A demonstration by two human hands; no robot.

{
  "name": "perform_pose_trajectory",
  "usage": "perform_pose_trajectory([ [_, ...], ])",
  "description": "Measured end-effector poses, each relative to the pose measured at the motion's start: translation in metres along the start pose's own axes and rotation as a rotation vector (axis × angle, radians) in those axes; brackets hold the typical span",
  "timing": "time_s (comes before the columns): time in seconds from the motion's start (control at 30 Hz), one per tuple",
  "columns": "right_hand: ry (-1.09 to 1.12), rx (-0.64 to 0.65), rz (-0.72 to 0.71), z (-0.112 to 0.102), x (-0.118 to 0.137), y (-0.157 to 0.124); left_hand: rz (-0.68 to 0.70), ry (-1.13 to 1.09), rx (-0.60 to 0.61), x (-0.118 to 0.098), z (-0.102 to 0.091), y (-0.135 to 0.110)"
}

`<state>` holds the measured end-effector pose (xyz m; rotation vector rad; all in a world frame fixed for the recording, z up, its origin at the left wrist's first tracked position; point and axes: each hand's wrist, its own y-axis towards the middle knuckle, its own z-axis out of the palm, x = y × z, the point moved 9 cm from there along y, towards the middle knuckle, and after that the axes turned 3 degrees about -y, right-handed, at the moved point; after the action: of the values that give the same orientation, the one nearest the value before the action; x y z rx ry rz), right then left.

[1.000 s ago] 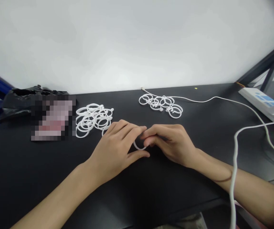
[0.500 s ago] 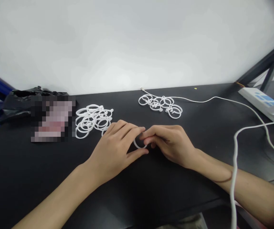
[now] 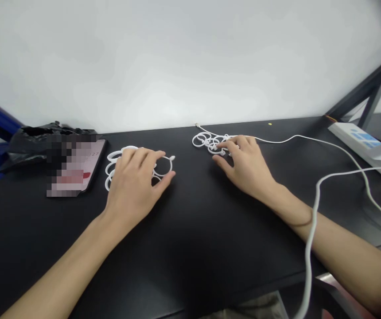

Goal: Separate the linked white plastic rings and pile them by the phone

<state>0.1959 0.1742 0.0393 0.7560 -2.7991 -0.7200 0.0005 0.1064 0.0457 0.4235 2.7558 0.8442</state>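
I've got one feed: head-worn cam, pitched forward and down. Sits close: left hand (image 3: 132, 184) at 9, right hand (image 3: 246, 166) at 3, forearms (image 3: 340, 248) in from 8 and 4. Black table (image 3: 164, 239) spans below, wall (image 3: 190, 57) at 12.

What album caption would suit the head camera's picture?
Left hand over a pile of white rings, right hand at a second pile, black table beneath.

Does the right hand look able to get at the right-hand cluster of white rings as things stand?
Probably yes: the right hand is at the cluster of white rings, thumb and index finger apart, with nothing visible between; the nearer white cable crosses only its forearm.
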Motion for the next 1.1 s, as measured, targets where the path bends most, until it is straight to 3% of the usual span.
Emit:
perform_pose_trajectory([
  [0.13, -0.117, 0.039, -0.015, 0.015, -0.018, 0.002, -0.081, 0.128, 0.036, 0.022, 0.007, -0.001],
  [0.3, -0.036, 0.048, -0.064, 0.015, -0.009, 0.000, -0.112, 0.150, 0.070, 0.025, 0.012, -0.002],
  [0.53, 0.209, 0.053, -0.186, -0.004, 0.024, -0.005, -0.016, 0.035, 0.061, -0.001, 0.006, -0.001],
  [0.77, 0.379, 0.030, -0.290, -0.017, 0.051, -0.014, 0.143, -0.095, 0.147, -0.039, 0.013, -0.007],
  [1.1, 0.494, 0.000, -0.371, -0.028, 0.063, -0.022, 0.200, -0.170, 0.121, -0.046, 0.011, -0.008],
])
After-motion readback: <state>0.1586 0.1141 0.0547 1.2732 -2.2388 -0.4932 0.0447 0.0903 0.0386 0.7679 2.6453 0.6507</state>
